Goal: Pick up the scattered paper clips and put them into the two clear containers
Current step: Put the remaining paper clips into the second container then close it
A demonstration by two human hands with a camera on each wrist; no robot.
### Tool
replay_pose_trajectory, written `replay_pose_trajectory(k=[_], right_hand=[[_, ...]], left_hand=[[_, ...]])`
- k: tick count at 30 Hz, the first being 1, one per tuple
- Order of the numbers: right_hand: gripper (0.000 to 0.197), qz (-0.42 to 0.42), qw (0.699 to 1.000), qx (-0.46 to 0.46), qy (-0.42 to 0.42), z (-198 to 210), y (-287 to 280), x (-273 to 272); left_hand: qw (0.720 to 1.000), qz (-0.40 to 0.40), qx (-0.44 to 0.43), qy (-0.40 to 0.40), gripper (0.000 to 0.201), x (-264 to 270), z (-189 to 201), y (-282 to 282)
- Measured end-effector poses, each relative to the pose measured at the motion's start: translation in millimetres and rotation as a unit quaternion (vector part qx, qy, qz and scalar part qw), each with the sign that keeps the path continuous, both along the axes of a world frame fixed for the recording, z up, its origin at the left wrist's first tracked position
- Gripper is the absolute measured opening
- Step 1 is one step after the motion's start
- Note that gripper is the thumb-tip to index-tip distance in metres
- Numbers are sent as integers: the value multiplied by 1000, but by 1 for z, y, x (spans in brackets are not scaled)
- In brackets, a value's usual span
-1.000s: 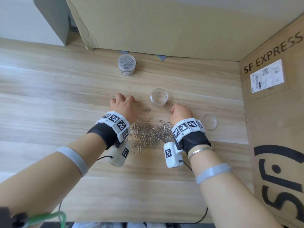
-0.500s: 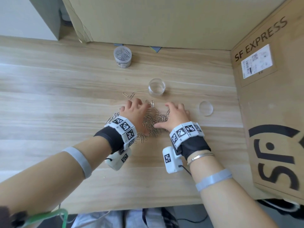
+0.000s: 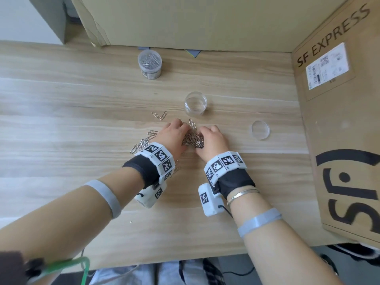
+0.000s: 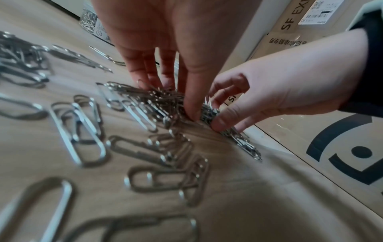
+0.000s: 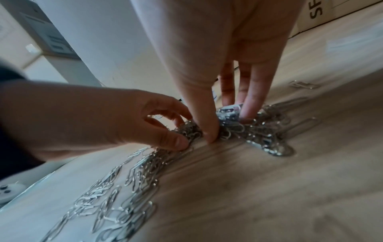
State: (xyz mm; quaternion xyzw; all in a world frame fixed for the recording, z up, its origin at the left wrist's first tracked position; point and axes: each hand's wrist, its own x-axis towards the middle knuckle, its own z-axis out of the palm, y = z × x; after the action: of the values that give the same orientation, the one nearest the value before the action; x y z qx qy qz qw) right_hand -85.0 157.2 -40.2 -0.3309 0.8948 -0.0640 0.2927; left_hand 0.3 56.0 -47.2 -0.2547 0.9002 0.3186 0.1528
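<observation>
A heap of silver paper clips (image 3: 192,139) lies on the wooden table (image 3: 82,99), squeezed between my two hands. My left hand (image 3: 183,132) grips it from the left, thumb and fingers dug into the clips (image 4: 157,98). My right hand (image 3: 202,136) pinches the same heap (image 5: 248,127) from the right with curled fingers. More loose clips (image 3: 144,141) trail out left of my left wrist, and two clips (image 3: 159,115) lie apart farther back. An empty clear container (image 3: 195,103) stands open just beyond the hands. A second container (image 3: 149,64), full of clips, stands near the back.
A clear round lid (image 3: 260,130) lies flat to the right of my hands. A large SF Express cardboard box (image 3: 339,120) walls off the right side, and another box (image 3: 185,21) closes the back. The table's near edge (image 3: 164,262) is close to my body.
Both hands have closed in toward each other and bunched the spread-out clips into one tight heap between them. A trail of clips stayed behind on the left.
</observation>
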Motion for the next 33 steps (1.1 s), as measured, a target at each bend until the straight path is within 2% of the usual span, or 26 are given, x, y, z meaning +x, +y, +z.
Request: replay_pose_trajectory(k=[6,13,21,26,33], right_hand=[[31,21,1000,-20,12,5,-7,-7],[29,-5,1000,-17,-8,16,-15,-14],[23,6,997,-72,-5,48,-37,-32],[18,-4,994,-105,21,55,-63,-50],[22,-21,996,-84,14,44,-77,-64]], left_hand=[[999,25,29,11,40,-9,-2,-1],[997,57,54,24,30,-17,3,-10],[995,71,47,58,21,-31,32,-33],[991,102,43,75,22,-53,47,-51],[992,112,19,56,24,-63,45,-64]])
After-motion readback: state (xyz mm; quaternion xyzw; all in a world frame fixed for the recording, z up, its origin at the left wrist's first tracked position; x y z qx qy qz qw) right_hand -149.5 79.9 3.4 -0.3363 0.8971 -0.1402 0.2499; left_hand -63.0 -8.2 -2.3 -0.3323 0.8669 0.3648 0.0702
